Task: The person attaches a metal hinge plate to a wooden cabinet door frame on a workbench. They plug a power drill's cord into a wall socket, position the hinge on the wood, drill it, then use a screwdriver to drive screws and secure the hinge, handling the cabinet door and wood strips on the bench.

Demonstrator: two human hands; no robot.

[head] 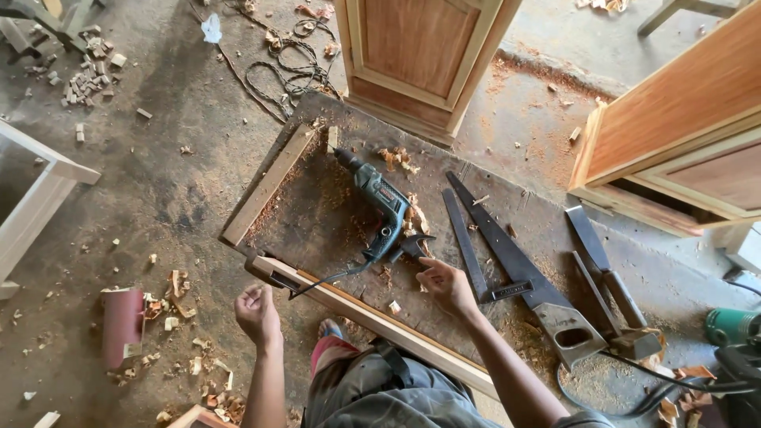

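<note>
Our right hand (445, 285) reaches, fingers loosely curled and empty, toward the drill (380, 210) at eleven o'clock. Our left hand (258, 311) hangs half-closed, holding nothing, at eight o'clock.

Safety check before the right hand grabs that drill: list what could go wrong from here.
1. The drill's cord trails across the wood strip between both hands; the left hand or a foot could snag it.
2. The handsaw lies blade bare just beside the right hand; a careless reach might cut.
3. Shavings and offcuts litter the floor, so footing may slip.
</note>
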